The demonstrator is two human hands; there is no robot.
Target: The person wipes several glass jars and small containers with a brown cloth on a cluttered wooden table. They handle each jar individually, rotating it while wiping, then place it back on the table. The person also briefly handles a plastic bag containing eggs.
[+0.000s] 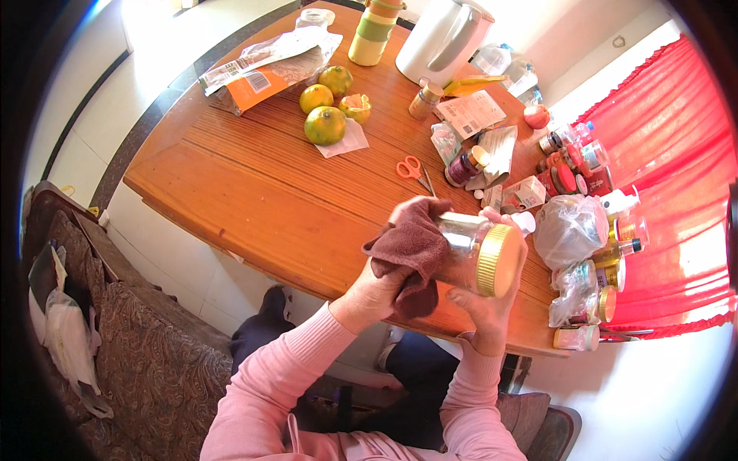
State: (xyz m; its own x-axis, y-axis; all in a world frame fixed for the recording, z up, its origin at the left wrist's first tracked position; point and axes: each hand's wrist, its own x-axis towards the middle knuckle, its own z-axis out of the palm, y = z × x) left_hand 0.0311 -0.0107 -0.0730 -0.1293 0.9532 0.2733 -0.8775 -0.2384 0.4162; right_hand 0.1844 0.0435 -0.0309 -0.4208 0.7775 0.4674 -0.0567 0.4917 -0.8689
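Observation:
A clear jar (pixel 463 233) with a ribbed gold lid (pixel 499 260) is held tilted above the near edge of the wooden table. My right hand (pixel 491 317) grips it around the lid end, thumb on the near side and fingers behind. A brown cloth (pixel 410 242) is bunched in my left hand (pixel 369 295) and pressed against the jar's base end. The cloth hides most of my left fingers. Just beyond the jar, scissors (pixel 410 168) with orange handles lie on the tabletop (pixel 259 190).
Several green-yellow citrus fruits (pixel 325 125) sit beside an orange food packet (pixel 262 86). A white kettle (pixel 441 43) and a green bottle (pixel 373 34) stand at the back. Jars, bottles and a clear plastic bag (pixel 571 230) line the right edge by a red curtain (pixel 674 173).

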